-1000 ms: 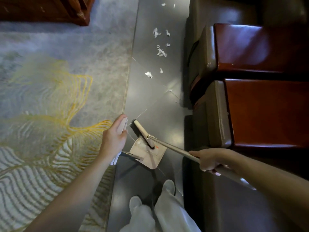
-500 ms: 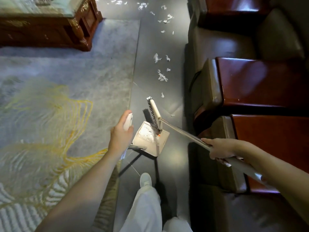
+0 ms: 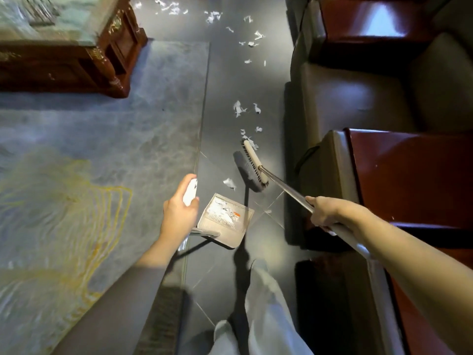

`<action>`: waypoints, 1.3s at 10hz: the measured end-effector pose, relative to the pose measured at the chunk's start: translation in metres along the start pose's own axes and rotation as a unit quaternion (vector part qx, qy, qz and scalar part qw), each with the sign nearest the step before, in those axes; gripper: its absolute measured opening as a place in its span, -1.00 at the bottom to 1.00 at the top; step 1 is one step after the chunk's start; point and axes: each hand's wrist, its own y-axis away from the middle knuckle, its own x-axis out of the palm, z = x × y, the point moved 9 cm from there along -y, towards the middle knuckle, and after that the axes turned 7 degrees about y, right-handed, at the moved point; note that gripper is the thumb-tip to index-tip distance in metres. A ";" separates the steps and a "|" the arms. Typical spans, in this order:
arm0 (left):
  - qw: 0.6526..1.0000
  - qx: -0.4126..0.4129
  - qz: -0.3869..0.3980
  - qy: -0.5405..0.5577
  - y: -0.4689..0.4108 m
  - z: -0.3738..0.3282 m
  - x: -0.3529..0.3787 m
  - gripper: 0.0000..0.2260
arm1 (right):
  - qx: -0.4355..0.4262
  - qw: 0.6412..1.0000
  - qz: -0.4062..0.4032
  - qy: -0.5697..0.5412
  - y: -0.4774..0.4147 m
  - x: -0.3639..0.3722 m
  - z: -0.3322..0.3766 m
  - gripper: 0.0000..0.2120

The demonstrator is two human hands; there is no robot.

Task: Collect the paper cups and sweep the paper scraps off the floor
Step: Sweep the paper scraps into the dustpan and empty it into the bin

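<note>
My left hand [image 3: 179, 213] grips the white handle of a beige dustpan [image 3: 226, 221] that rests on the dark floor with white scraps inside. My right hand [image 3: 326, 213] holds the metal shaft of a broom [image 3: 254, 165], whose brush head lies on the floor just beyond the pan. One paper scrap [image 3: 229, 183] lies between brush and pan. More paper scraps [image 3: 245, 108] trail up the floor strip, with several at the far end [image 3: 212, 16]. No paper cups are in view.
A grey rug with gold lines [image 3: 89, 162] covers the left side. A carved wooden table [image 3: 76, 47] stands at the upper left. Leather armchairs with red wooden arms [image 3: 409, 170] line the right. My legs in pale trousers [image 3: 261, 316] stand below the pan.
I have stepped forward along the floor strip. The broom head left the dustpan and reached out toward the farther scraps. The dustpan moved forward with my left hand.
</note>
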 end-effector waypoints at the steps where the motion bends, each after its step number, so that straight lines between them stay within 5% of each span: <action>1: 1.000 -0.020 -0.008 -0.012 -0.045 -0.003 0.012 -0.53 | -0.015 0.999 -0.018 0.024 -0.046 -0.043 0.011 -0.31; 2: 0.999 -0.031 -0.002 -0.015 -0.088 -0.005 0.019 -0.53 | -0.005 0.999 -0.019 0.026 -0.086 -0.076 0.018 -0.33; 3: 0.999 -0.049 0.003 -0.023 -0.120 -0.009 0.026 -0.54 | -0.109 0.992 -0.060 0.003 -0.110 -0.096 0.049 -0.55; 4: 0.995 -0.078 -0.007 -0.068 -0.132 -0.008 0.026 -0.70 | -0.363 0.898 -0.231 -0.090 -0.107 -0.114 0.085 -0.82; 5: 0.991 -0.096 -0.014 -0.089 -0.132 -0.002 0.023 -0.81 | -0.180 0.980 0.069 -0.059 -0.135 -0.055 0.058 -0.40; 6: 0.992 -0.083 -0.014 -0.094 -0.140 -0.010 0.018 -0.78 | -0.077 0.977 0.190 -0.062 -0.119 -0.024 0.050 -0.37; 7: 0.997 -0.055 -0.011 -0.062 -0.138 -0.013 0.012 -0.66 | -0.073 0.969 0.210 0.105 -0.089 -0.010 0.055 -0.03; 8: 0.999 -0.032 0.000 0.004 -0.133 -0.009 0.005 -0.56 | -0.078 0.958 0.196 0.193 -0.047 -0.011 0.059 0.10; 13: 0.984 0.052 0.168 -0.020 -0.055 0.003 -0.013 -0.59 | 0.079 0.985 0.118 -0.094 0.042 0.082 0.032 -0.12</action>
